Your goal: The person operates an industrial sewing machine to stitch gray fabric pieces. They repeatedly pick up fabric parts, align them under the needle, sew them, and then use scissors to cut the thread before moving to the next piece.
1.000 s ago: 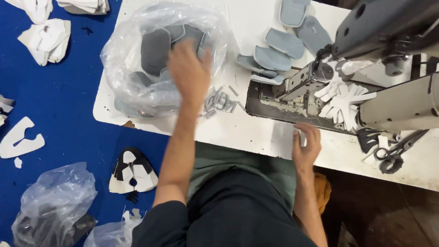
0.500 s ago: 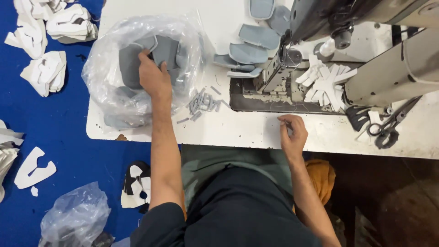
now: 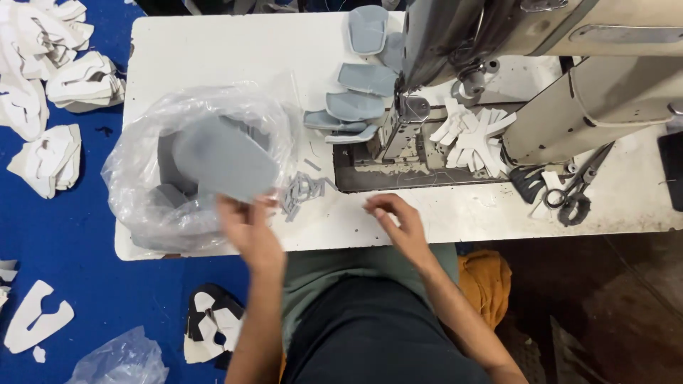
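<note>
My left hand grips the lower edge of a grey shoe-upper piece, held just above the open clear plastic bag of more grey pieces at the table's left. My right hand rests on the white table near its front edge, fingers loosely curled, holding nothing that I can see. It lies just in front of the sewing machine's dark bed. A chain of sewn grey pieces trails behind the needle area.
The beige sewing machine fills the table's right half. White cut pieces lie beside it, small grey scraps in front, scissors at the right. Stacks of white pieces and another plastic bag lie on the blue floor.
My left hand has come out of the plastic bag toward me, lifting a grey piece with it. My right hand has shifted a little left along the table's front edge.
</note>
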